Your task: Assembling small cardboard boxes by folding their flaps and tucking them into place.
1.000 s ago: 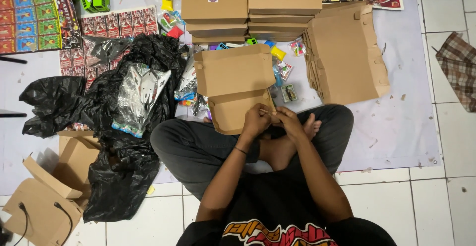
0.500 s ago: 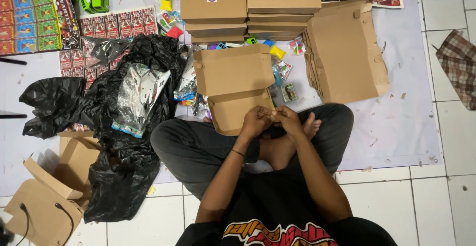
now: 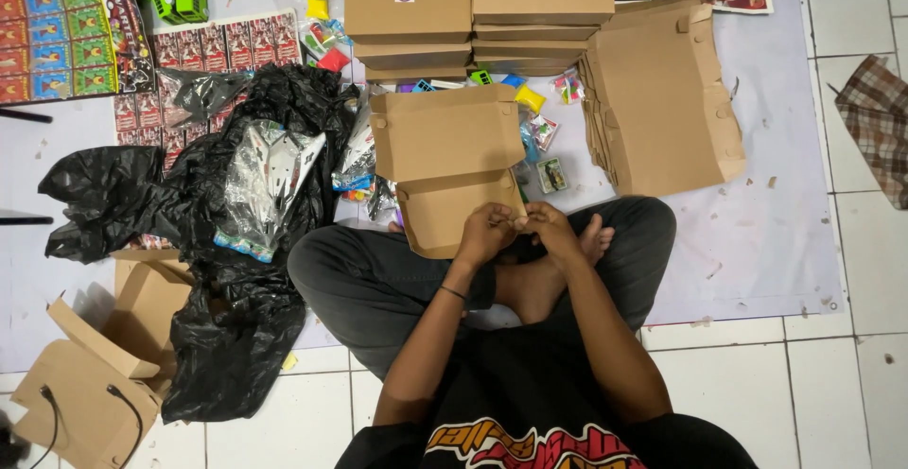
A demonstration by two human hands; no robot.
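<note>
Sitting cross-legged on the floor, the person works at one open cardboard box [image 3: 449, 171], the landmark here. Far left of the box lie sheets of coloured cards [image 3: 57, 29], cut off by the frame edge. Two unfolded box blanks [image 3: 104, 374] lie at lower left, one cut off at the bottom. One black plastic bag [image 3: 218, 270] sprawls just left of the box, with one clear packet [image 3: 265, 185] on it. Behind the box stand two stacks of closed boxes [image 3: 478, 15]; the count in each is hard to make out. At the box's near edge the left hand [image 3: 484, 233] and right hand [image 3: 550, 228] meet, fingers curled; whatever each grip pinches is hidden. Right of the box leans one pile of flat blanks [image 3: 662, 100]; small toys peek between.
</note>
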